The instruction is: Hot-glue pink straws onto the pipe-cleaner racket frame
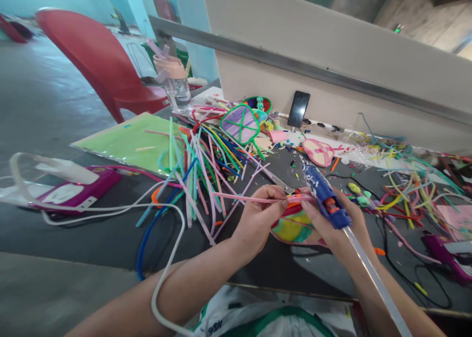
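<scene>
My left hand pinches a pink pipe cleaner that runs left across the dark table. Its end lies along the rim of a colourful oval craft piece under both hands. My right hand grips a blue hot glue gun with a clear glue stick sticking out of its back toward me. The gun's nozzle points away, over the pipe cleaner.
A heap of coloured pipe cleaners covers the table's middle, with more at the right. Green sheet, pink case and white cable lie left. A phone leans on the wall; bottle and red chair behind.
</scene>
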`<state>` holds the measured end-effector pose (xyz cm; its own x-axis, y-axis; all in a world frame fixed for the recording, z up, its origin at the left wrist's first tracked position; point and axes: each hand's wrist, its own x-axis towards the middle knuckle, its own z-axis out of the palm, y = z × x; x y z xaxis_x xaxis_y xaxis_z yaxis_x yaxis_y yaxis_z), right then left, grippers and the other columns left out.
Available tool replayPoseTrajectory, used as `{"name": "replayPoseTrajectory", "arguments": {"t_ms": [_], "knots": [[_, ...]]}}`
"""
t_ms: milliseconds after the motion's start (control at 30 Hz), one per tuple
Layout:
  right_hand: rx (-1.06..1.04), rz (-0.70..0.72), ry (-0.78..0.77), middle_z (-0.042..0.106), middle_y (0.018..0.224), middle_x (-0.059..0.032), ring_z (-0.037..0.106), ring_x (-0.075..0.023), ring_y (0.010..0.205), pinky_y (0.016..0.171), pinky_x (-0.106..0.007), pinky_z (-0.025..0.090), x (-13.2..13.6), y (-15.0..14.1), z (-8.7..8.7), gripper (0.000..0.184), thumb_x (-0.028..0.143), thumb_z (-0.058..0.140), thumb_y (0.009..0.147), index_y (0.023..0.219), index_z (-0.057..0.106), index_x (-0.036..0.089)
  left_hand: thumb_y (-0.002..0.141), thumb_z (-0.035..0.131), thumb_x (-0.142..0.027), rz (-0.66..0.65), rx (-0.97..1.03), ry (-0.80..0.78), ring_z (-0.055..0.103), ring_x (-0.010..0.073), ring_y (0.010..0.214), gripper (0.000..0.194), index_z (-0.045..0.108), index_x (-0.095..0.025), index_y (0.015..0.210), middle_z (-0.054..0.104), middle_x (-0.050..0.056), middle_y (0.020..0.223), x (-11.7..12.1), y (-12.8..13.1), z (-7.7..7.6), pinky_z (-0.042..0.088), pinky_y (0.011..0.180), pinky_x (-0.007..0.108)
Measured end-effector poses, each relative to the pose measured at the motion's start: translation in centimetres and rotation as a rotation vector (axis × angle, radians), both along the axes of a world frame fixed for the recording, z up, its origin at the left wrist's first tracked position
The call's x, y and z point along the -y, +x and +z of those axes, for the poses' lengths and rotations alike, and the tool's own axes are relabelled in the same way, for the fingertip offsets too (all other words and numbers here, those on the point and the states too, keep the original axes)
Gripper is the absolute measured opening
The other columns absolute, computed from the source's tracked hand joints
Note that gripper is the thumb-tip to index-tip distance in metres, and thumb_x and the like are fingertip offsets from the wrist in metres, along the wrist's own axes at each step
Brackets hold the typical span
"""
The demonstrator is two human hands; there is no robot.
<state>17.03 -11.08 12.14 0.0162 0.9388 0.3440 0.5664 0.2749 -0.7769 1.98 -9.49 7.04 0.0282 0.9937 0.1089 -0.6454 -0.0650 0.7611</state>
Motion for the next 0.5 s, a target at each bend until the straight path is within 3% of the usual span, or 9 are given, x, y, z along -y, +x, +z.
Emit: {"name": "replayPoseTrajectory", "arguments": {"t_ms": [367,500], "knots": [[-0.124,-0.038,-0.014,0.076,0.09,-0.0059,0.073,-0.023,0.079,0.072,-0.034,0.058,0.31,0.14,-0.63,0.021,0.034,0.073,0.077,0.094,0.07,0.022,0.074,0.076,-0.016,0.004,-0.07,0.091,0.055,0.012,0.083,0.01,0.066,-0.017,0.075,0.059,0.001,0.09,-0.11,0.05,-0.57,0.044,0.074,0.022],[-0.197,-0.025,0.017,0.075,0.088,-0.0046,0.073,-0.0218,0.078,0.071,-0.032,0.059,0.75,0.37,-0.18,0.02,0.031,0.074,0.076,0.093,0.07,0.022,0.078,0.073,-0.021,-0.012,-0.12,0.139,0.056,0.0134,0.084,0.007,0.067,-0.018,0.078,0.06,0.002,0.092,0.12,-0.33,0.38,0.045,0.076,0.023]]}}
